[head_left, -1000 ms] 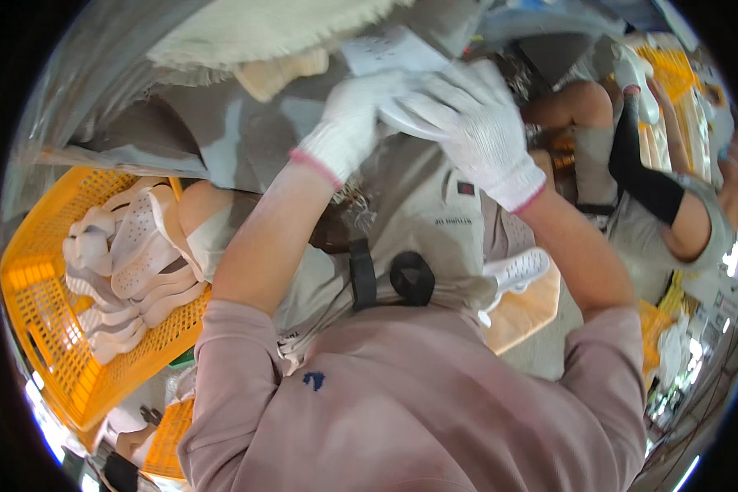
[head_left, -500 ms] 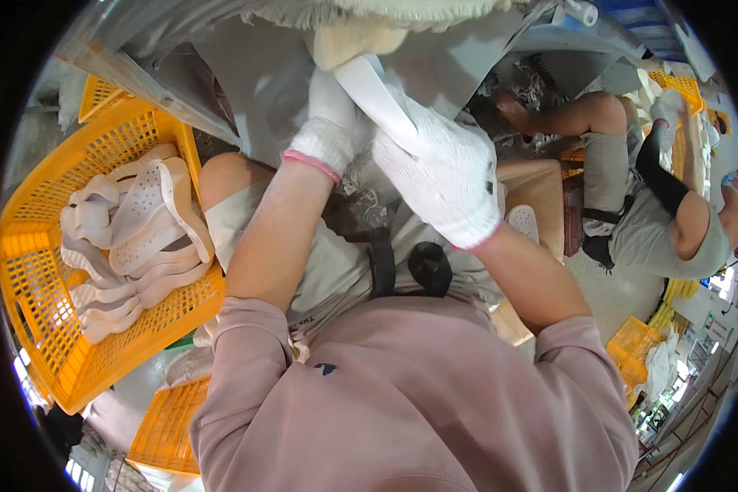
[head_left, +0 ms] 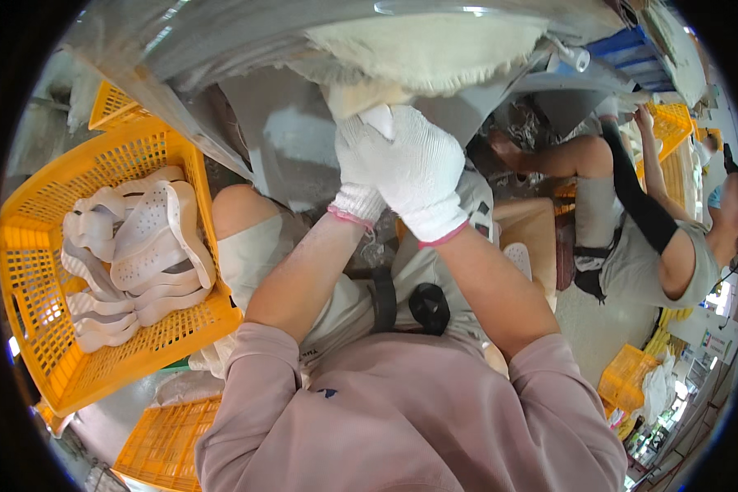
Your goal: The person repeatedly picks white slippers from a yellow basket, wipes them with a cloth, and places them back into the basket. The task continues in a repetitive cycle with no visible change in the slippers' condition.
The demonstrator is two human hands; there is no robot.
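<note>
Both of my hands wear white knit gloves with pink cuffs and come together just below a pale, frayed buffing wheel. My left hand is closed round a white foam sandal, and my right hand overlaps it, fingers closed on the same piece. Most of the sandal is covered by the gloves. A cream-coloured part at its top end meets the wheel's lower fringe; whether it presses on it, I cannot tell.
At left, a yellow crate holds several white perforated sandals. An orange crate stands below it. Grey machine housing surrounds the wheel. On the right sits a co-worker with a black sleeve, near more yellow crates.
My hands have drawn together, the right now overlapping the left and hiding most of the sandal. The sandal has turned and sits lower. The view has shifted slightly, and the co-worker's arms have moved.
</note>
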